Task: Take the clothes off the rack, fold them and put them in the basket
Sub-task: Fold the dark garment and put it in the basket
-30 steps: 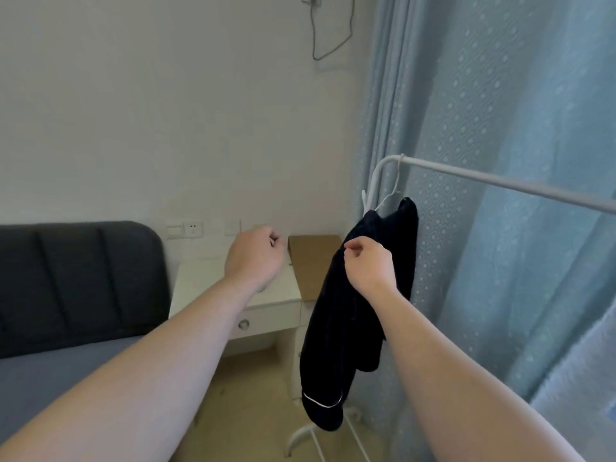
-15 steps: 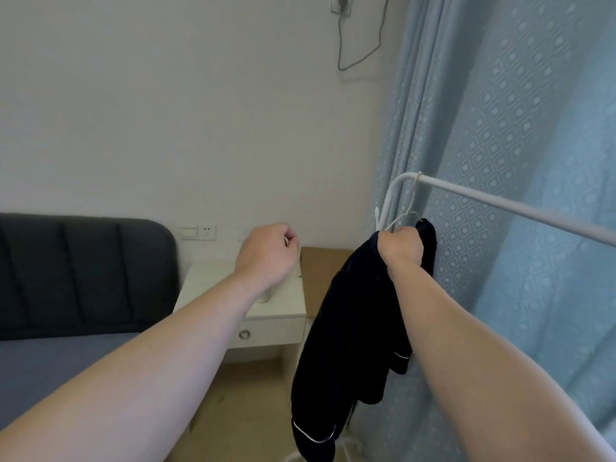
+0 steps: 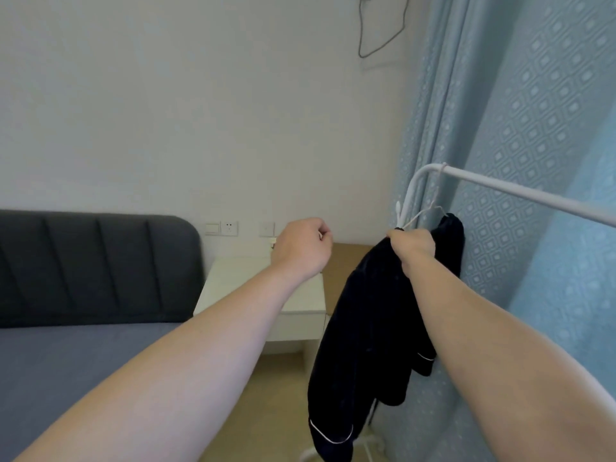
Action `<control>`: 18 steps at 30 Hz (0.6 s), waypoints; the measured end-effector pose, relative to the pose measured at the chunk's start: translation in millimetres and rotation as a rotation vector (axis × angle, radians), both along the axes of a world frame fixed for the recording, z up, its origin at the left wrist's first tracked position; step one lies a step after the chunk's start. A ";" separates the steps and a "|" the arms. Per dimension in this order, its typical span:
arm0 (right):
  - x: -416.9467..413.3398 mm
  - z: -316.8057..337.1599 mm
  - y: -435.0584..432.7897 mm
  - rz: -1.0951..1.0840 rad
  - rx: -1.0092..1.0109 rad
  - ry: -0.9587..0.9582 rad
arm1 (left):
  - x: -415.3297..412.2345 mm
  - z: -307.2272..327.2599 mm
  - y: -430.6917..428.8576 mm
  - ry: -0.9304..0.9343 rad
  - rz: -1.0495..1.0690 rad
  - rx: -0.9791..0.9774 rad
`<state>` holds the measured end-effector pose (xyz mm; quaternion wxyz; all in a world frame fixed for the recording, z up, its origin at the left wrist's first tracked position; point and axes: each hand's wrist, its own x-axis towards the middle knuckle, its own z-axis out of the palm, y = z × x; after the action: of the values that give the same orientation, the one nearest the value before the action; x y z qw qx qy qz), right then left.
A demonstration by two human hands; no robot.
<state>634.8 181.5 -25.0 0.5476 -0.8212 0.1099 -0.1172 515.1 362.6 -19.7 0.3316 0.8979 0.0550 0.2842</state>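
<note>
A black garment with white piping (image 3: 363, 331) hangs on a white hanger (image 3: 421, 213) from the end of the white rack rail (image 3: 520, 193) on the right. My right hand (image 3: 413, 250) grips the top of the garment just under the hanger's hook. My left hand (image 3: 301, 251) floats in the air to the left of the garment, its fingers curled into a loose fist with nothing in it. The basket is not in view.
A light blue curtain (image 3: 520, 105) hangs right behind the rack. A white bedside table (image 3: 266, 288) and a brown board (image 3: 343, 268) stand at the wall. A dark grey bed with a padded headboard (image 3: 93, 265) fills the left. The rack's foot (image 3: 370, 445) rests on the floor.
My right hand climbed from the garment's middle to its top at the hanger and closed on it. My left hand stayed curled beside it. The view tilted upward.
</note>
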 end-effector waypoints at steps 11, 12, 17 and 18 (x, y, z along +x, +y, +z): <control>18.7 -5.5 2.6 0.061 -0.055 0.116 | 2.7 3.8 7.7 -0.009 0.004 0.015; 18.3 -7.1 2.4 0.065 -0.057 0.118 | 1.7 4.5 9.9 -0.009 0.010 0.021; 25.6 -2.4 -1.9 0.102 0.139 0.119 | -6.3 5.7 26.4 -0.024 0.054 0.035; 23.2 0.3 -3.3 0.125 0.168 0.134 | -9.8 6.2 29.5 -0.018 0.053 0.033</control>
<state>658.1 178.2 -24.6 0.6123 -0.7835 0.1043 -0.0184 505.4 392.1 -13.5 0.3096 0.8988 0.0711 0.3020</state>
